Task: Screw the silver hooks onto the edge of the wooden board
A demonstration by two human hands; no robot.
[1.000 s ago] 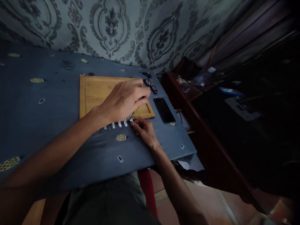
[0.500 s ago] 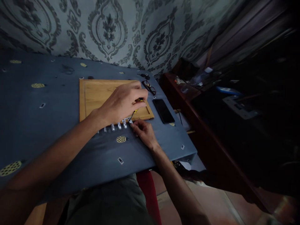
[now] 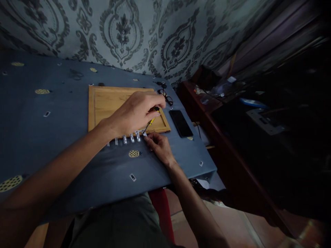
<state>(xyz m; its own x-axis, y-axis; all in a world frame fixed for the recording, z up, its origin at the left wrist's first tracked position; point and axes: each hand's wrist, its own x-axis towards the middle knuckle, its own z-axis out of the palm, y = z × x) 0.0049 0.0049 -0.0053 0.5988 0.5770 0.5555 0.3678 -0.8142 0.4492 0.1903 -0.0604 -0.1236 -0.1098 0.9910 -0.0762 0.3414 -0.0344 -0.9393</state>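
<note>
My left hand (image 3: 134,112) is closed around a small yellow-and-black screwdriver (image 3: 150,120), its tip pointing down at the right end of a row of small silvery pieces (image 3: 128,138) on the blue cloth. My right hand (image 3: 159,146) lies just right of that row, fingertips pinched on the end piece under the tip. Both hands hover at the near edge of a wooden tray (image 3: 103,100).
A black phone (image 3: 181,123) lies right of the tray, and glasses (image 3: 165,95) behind it. The blue patterned tablecloth (image 3: 51,131) ends at an edge close to my lap. A dark cluttered side table (image 3: 222,93) stands to the right; patterned wall behind.
Both hands stay in place; my left hand has turned slightly so more of the screwdriver handle shows. The view shifted a little.
</note>
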